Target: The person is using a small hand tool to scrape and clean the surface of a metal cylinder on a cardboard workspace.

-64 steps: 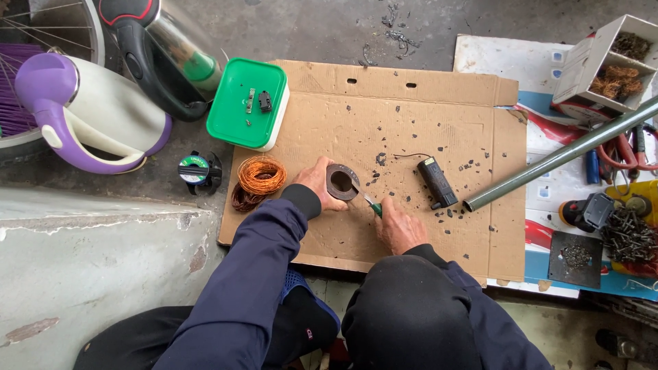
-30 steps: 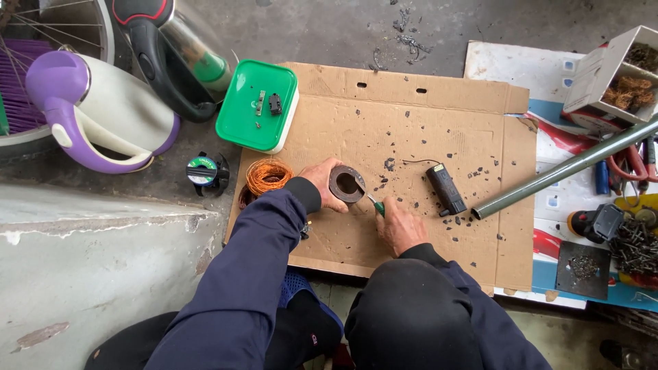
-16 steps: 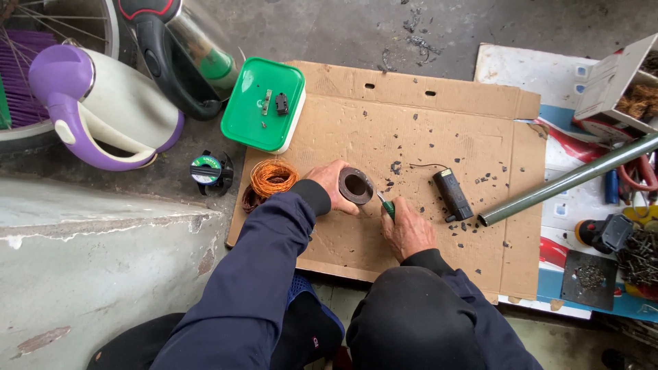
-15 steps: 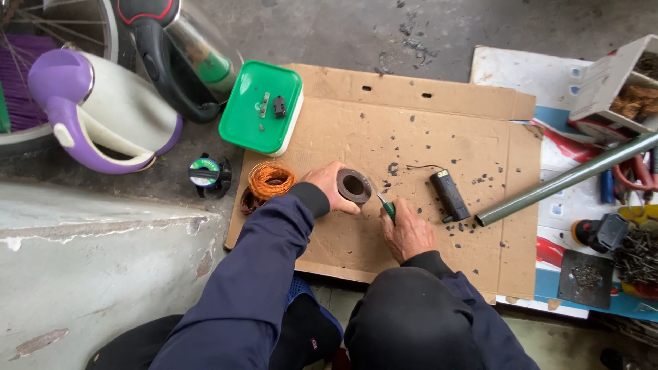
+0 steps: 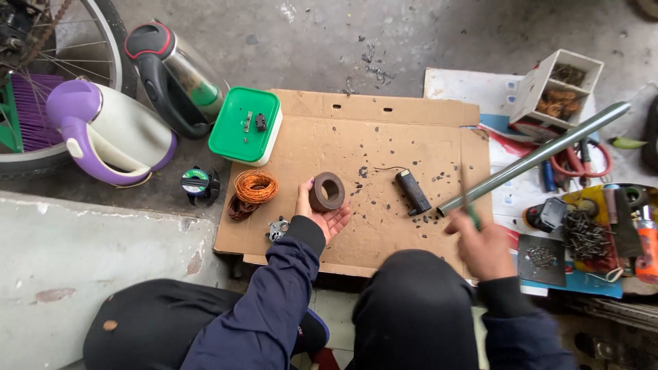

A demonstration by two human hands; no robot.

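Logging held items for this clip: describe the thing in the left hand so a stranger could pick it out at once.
Start at the brown cardboard sheet on the floor. Near its left part, the left hand cradles a dark brown ring. Unlike the orange wire coil beside it, it is a solid, thick-walled ring with an open centre.

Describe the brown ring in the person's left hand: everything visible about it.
The brown ring is a thick, short cylinder with a round hole through its middle, dull dark brown like rusty metal or ferrite. It lies in the upturned palm of the left hand, hole facing up toward the camera, thumb against its left side, fingers beneath it. It is held just above the cardboard sheet, right of the copper wire coil. Nothing else touches it.
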